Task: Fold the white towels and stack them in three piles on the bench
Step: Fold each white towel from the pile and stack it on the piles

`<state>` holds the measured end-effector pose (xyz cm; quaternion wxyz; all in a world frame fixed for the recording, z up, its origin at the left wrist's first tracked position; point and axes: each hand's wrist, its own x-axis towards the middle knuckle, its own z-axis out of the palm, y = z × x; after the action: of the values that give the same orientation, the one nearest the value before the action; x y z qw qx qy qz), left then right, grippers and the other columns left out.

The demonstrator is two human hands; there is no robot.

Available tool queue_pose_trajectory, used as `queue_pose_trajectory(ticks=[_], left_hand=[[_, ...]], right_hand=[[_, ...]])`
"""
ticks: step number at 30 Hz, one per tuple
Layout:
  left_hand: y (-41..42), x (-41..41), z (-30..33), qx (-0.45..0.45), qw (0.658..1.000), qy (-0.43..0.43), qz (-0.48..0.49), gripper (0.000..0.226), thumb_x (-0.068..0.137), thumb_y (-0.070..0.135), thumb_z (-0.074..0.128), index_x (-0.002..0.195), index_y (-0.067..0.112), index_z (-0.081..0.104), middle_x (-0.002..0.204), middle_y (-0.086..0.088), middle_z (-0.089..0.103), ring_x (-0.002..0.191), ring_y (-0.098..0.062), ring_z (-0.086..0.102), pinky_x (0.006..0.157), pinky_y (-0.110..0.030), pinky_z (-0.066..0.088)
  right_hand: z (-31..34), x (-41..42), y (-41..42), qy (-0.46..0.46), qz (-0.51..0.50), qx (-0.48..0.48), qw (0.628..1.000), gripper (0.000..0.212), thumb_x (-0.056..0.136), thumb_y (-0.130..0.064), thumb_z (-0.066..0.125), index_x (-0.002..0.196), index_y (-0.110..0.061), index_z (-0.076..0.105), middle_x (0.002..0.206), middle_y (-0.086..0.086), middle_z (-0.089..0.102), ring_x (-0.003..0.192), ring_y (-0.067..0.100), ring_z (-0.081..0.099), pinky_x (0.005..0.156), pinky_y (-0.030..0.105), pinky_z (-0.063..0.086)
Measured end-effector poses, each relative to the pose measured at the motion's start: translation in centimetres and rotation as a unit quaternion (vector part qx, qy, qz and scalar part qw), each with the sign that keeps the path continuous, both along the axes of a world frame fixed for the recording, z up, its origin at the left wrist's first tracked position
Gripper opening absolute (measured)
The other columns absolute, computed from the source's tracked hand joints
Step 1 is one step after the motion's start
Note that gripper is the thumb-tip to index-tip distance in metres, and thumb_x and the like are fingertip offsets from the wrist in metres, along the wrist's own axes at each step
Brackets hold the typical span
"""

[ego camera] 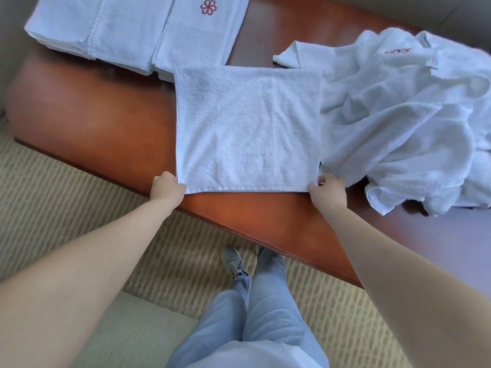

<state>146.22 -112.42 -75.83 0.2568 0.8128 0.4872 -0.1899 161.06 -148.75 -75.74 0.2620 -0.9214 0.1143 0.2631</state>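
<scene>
Head view: a soft, light, limp white towel (248, 126) is spread at the desk's (93, 115) near edge, its near corners apparently pinched by left hand (168, 187) and right hand (328, 193) fingers, the best hold.

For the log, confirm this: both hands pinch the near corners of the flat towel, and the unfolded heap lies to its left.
Wrong side. In the head view the unfolded heap lies right of the flat towel; the left hand and right hand do pinch its near corners.

The folded stacks (127, 30) and loose towel heap (414, 115) run off the frame's edges, fingertips tucked under the towel (247, 128).
</scene>
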Motion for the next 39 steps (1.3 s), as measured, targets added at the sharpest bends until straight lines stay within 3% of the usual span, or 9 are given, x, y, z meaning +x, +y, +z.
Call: queue_pose_trajectory(ticks=[5, 8, 11, 13, 21, 24, 30, 36, 39], left_hand=[[0.7, 0.5, -0.2, -0.074, 0.992, -0.046, 0.091, 0.036, 0.088, 0.014, 0.065, 0.116, 0.01, 0.043, 0.095, -0.001, 0.051, 0.079, -0.02, 0.05, 0.061, -0.03, 0.038], [1.1, 0.4, -0.3, -0.121, 0.986, -0.048, 0.106, 0.021, 0.09, 0.02, 0.067, 0.101, 0.016, 0.049, 0.089, -0.001, 0.054, 0.076, -0.019, 0.052, 0.073, -0.032, 0.048], [1.3, 0.1, -0.5, -0.148, 0.98, -0.052, 0.119, 0.013, 0.093, 0.019, 0.064, 0.094, 0.008, 0.059, 0.093, -0.009, 0.057, 0.082, -0.025, 0.055, 0.094, -0.048, 0.054], [1.3, 0.0, -0.3, -0.16, 0.976, -0.06, 0.137, 0.019, 0.094, 0.018, 0.063, 0.105, 0.003, 0.061, 0.1, -0.009, 0.058, 0.085, -0.025, 0.058, 0.098, -0.051, 0.054], [1.1, 2.6, 8.1, -0.239, 0.932, -0.151, 0.228, 0.019, 0.101, 0.014, 0.052, 0.118, 0.009, 0.06, 0.11, -0.007, 0.068, 0.078, -0.012, 0.065, 0.078, -0.029, 0.055], [2.3, 5.4, 14.8, -0.289, 0.881, -0.238, 0.288, 0.018, 0.1, 0.012, 0.049, 0.112, 0.016, 0.061, 0.089, -0.004, 0.07, 0.074, -0.012, 0.063, 0.073, -0.026, 0.052], [3.9, 7.6, 28.1, -0.339, 0.821, -0.37, 0.274, 0.008, 0.094, 0.023, 0.06, 0.096, 0.025, 0.067, 0.081, 0.0, 0.066, 0.066, -0.011, 0.057, 0.061, -0.023, 0.047], [4.5, 7.7, 36.1, -0.345, 0.799, -0.422, 0.256, 0.011, 0.091, 0.023, 0.06, 0.095, 0.021, 0.07, 0.073, 0.006, 0.073, 0.059, -0.008, 0.063, 0.056, -0.02, 0.052], [4.4, 7.7, 37.2, -0.353, 0.802, -0.411, 0.252, 0.013, 0.094, 0.019, 0.058, 0.099, 0.019, 0.069, 0.079, 0.005, 0.074, 0.078, -0.009, 0.071, 0.072, -0.029, 0.056]], right_hand=[[0.5, 1.1, 0.7, 0.063, -0.145, 0.105, 0.982, 0.028, 0.086, -0.017, 0.068, 0.106, -0.017, 0.048, 0.102, 0.003, 0.055, 0.086, 0.021, 0.056, 0.068, 0.032, 0.043], [0.5, 1.7, 0.8, 0.097, -0.178, 0.133, 0.97, 0.036, 0.085, -0.017, 0.071, 0.117, -0.013, 0.054, 0.106, 0.004, 0.06, 0.098, 0.023, 0.057, 0.077, 0.033, 0.046], [0.4, 1.8, 1.0, 0.121, -0.163, 0.126, 0.971, 0.012, 0.087, -0.018, 0.07, 0.093, -0.013, 0.061, 0.085, -0.001, 0.058, 0.082, 0.018, 0.054, 0.063, 0.029, 0.041], [0.6, 1.8, 1.1, 0.118, -0.151, 0.122, 0.974, 0.018, 0.087, -0.02, 0.07, 0.079, -0.016, 0.054, 0.077, -0.002, 0.052, 0.072, 0.016, 0.048, 0.061, 0.029, 0.038], [8.1, 3.6, 1.6, 0.112, -0.184, 0.206, 0.955, 0.005, 0.096, -0.009, 0.059, 0.1, -0.012, 0.058, 0.085, 0.005, 0.07, 0.057, 0.011, 0.07, 0.064, 0.028, 0.062], [14.7, 6.9, 2.8, 0.07, -0.207, 0.262, 0.94, 0.013, 0.096, -0.007, 0.051, 0.096, -0.018, 0.056, 0.06, 0.005, 0.068, 0.041, 0.008, 0.06, 0.042, 0.018, 0.048], [28.2, 9.2, 4.0, -0.02, -0.213, 0.35, 0.912, 0.008, 0.093, -0.014, 0.053, 0.087, -0.014, 0.059, 0.048, -0.002, 0.063, 0.033, 0.004, 0.046, 0.038, 0.012, 0.035], [36.5, 8.9, 4.4, -0.061, -0.268, 0.431, 0.86, 0.015, 0.09, -0.012, 0.05, 0.095, -0.01, 0.064, 0.057, 0.002, 0.07, 0.039, 0.009, 0.055, 0.044, 0.017, 0.047], [37.4, 8.6, 4.7, -0.033, -0.24, 0.426, 0.872, 0.018, 0.096, -0.016, 0.047, 0.107, -0.017, 0.06, 0.058, -0.005, 0.071, 0.059, 0.011, 0.065, 0.067, 0.025, 0.049]])
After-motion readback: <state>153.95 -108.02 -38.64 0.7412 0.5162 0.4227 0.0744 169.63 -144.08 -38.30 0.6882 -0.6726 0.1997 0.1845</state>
